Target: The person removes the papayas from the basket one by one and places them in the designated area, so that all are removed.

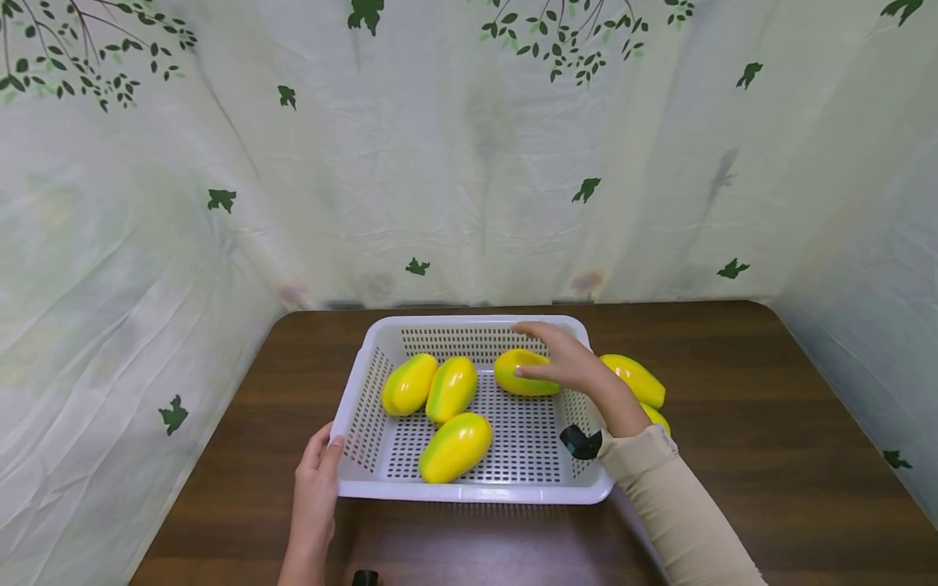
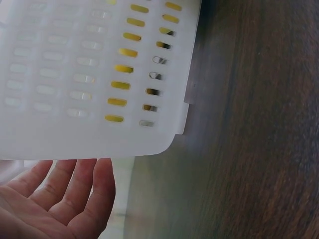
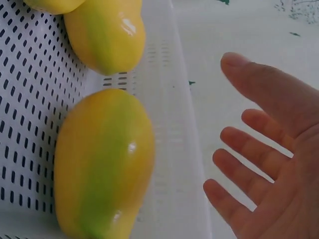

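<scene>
From my end, the pale, leaf-printed backdrop (image 1: 469, 163) fills most of the head view, wrapping behind and along both sides of the dark wood table (image 1: 777, 423). Set on that is my white perforated basket (image 1: 513, 494), and here's the fruit count: four inside it, two outside to its right. A beige sleeve (image 1: 677, 513) comes in from the lower right, leading to my right hand (image 1: 563, 358) over the basket's far right part. That hand is open, fingers spread, thumb apart, gripping nothing. Over to my left hand (image 1: 315, 480): fingers loosely extended, touching the basket's left side towards the front corner, not clenched. Now the fruit, all yellow, several streaked green. The front fruit (image 1: 456, 448) lies slantwise; behind it, the leftmost fruit (image 1: 409, 385) and the middle fruit (image 1: 451, 389) sit side by side; the right fruit (image 1: 522, 388) lies below my right hand. The upper outside fruit (image 1: 636, 378) and the lower outside fruit (image 1: 657, 417) show past my arm. Smallest, a black device (image 1: 580, 442) at the cuff.
</scene>
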Demonstrator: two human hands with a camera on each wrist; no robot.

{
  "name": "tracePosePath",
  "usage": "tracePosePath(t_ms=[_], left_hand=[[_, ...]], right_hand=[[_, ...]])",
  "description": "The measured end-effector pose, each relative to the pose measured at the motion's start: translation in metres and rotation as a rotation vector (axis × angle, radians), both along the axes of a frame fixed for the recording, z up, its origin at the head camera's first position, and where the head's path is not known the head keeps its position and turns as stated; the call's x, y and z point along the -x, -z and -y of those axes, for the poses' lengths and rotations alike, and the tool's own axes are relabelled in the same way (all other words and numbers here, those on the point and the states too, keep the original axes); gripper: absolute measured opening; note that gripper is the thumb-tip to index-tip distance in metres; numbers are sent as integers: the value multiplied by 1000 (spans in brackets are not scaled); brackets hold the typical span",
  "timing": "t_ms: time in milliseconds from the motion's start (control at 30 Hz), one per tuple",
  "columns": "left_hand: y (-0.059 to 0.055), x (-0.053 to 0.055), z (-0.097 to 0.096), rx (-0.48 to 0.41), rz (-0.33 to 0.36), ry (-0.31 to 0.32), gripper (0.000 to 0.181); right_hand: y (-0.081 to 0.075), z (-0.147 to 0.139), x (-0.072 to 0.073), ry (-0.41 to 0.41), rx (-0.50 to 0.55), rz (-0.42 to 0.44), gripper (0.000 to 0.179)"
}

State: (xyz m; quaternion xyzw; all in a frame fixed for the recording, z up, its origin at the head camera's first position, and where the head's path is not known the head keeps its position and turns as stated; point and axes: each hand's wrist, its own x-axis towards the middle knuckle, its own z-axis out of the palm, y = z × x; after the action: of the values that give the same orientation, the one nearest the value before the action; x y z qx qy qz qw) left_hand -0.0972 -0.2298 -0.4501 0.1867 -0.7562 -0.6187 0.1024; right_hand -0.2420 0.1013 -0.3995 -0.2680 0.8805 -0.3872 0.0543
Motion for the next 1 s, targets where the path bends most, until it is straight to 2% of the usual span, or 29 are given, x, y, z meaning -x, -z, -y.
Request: tracePosePath(t_ms=[267,867,1000], left_hand=[[-2,-1,-1,2,34,-5,41],[-4,0,-1,15,46,5,42],[-1,1,0,16,22,9,43]], right_hand=[[14,0,10,-13,-7,65,67],[21,10,16,33,-138,195,68],[22,11,16,42,-163,205,64]])
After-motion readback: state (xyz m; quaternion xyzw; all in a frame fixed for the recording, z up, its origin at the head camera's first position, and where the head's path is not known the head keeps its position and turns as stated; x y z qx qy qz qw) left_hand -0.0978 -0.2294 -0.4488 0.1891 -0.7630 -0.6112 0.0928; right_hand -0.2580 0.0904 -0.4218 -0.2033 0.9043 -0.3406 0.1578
